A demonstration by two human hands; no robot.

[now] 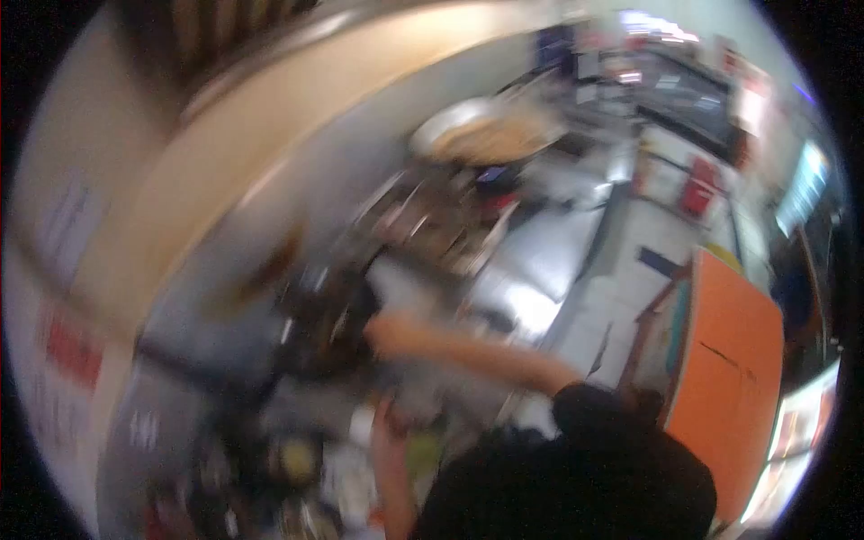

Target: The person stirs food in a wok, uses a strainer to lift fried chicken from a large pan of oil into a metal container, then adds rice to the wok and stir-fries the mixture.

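Head view: heavily blurred, tilted; fine detail lost.
Right hand point(382, 331): at the end of a bare forearm stretched out from the dark sleeve, at the edge of a dark pot point(319, 315). Touching or just short of it, cannot tell. Open or closed, cannot tell.
Left hand point(389, 423): raised near the lower middle, forearm running down to the frame bottom. It sits by a small dark thing; whether it grips it, cannot tell.
Pot: on the surface point(531, 261), left of the right hand, dark inside, contents unreadable.
Pan point(486, 135): large, round, pale rim, light brown contents, well apart from both hands at the far end of the surface.
Surface: shiny metal, bare bright patch between pot and pan; cluttered strip of small items along its wall side.
Near clutter: bowls point(297, 459) and small containers below the left hand, crowded, edges smeared together.
Wall point(270, 117): beige, bounding the surface on the left.
Board point(724, 360): orange panel, upright at right, close beside the person's shoulder.
Floor point(648, 261): pale aisle between surface edge and board, narrow, open toward the far counters.
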